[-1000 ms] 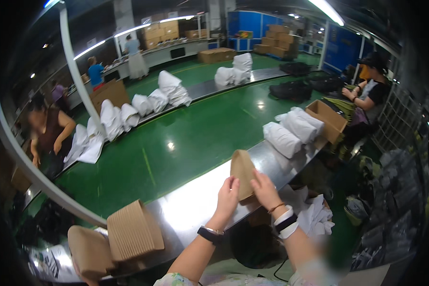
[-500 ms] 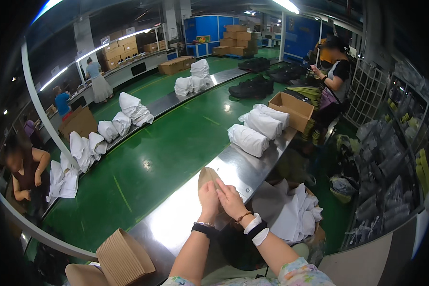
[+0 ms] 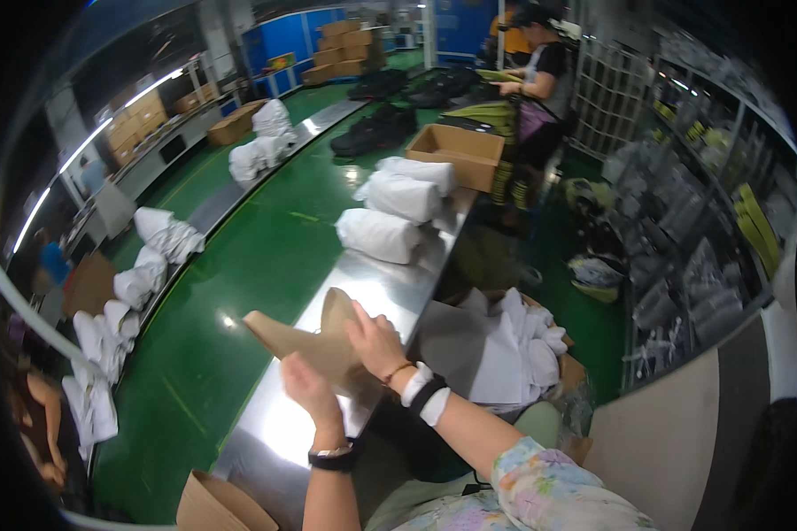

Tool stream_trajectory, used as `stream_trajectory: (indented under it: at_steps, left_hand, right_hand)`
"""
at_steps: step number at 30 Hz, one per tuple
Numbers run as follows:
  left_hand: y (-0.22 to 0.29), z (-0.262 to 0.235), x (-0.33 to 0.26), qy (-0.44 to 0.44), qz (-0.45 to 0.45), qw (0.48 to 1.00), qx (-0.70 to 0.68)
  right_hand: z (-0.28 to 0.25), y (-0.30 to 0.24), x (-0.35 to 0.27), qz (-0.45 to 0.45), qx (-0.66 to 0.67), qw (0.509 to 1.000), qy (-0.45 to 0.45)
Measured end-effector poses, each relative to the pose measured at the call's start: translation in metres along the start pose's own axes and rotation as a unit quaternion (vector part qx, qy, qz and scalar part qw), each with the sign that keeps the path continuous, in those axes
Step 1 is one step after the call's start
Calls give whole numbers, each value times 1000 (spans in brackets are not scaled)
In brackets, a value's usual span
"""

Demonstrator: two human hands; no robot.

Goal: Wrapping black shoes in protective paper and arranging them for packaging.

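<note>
Above the near part of the metal bench [image 3: 279, 411], a brown cardboard sheet [image 3: 314, 347] is spread, its two flaps angled apart. My right hand [image 3: 378, 345] is closed on the right flap, fingers over its edge. By the lower edge of the left flap is my left hand [image 3: 310, 389]; motion smears its fingers, so its grip is unclear. A stack of similar brown cardboard pieces [image 3: 217, 506] stands at the lower left of the bench. Several white wrapped bundles [image 3: 379, 235] lie farther along it.
An open cardboard box [image 3: 456, 157] sits beyond the bundles, near a standing person [image 3: 540, 88]. Right of the bench, white sheets [image 3: 505, 350] fill a carton. Across the green surface [image 3: 239, 292], more white bundles [image 3: 146, 265] line another ledge. Shelves of bagged items [image 3: 682, 257] stand at the right.
The folded brown cardboard has been opened into two spread flaps. My left hand has moved left, away from my right hand. The whole view has swung to the right.
</note>
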State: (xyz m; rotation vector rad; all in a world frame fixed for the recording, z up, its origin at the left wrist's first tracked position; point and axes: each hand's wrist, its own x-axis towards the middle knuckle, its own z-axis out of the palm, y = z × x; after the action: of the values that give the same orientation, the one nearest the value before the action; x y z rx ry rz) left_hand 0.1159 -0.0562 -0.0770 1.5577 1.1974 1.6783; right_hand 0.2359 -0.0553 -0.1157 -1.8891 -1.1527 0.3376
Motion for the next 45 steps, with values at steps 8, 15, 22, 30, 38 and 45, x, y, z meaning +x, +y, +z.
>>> stream_trajectory:
  at_steps: [8, 15, 22, 30, 38, 45]
  left_hand:
    - [-26, -60, -2, -107, -290, 894, -325]
    - [-64, -82, -10, -28, -343, 921, -184]
    - [-53, -85, -14, -14, -348, 932, -100]
    - [-37, -73, -17, -2, -361, 929, -76]
    - [-41, -79, -9, -15, -359, 930, -75]
    - [-64, -107, -15, 12, -298, 954, -7]
  right_hand:
    - [-40, 14, 56, 6, -71, 996, -53]
    - [-128, 135, 45, -17, 63, 991, 117]
    - [-61, 320, -83, 328, -210, 917, -89]
    - [4, 323, -131, 298, -379, 870, -101]
    - [-57, 342, -78, 263, -260, 912, -180]
    - [-140, 278, -88, 192, -97, 942, -259]
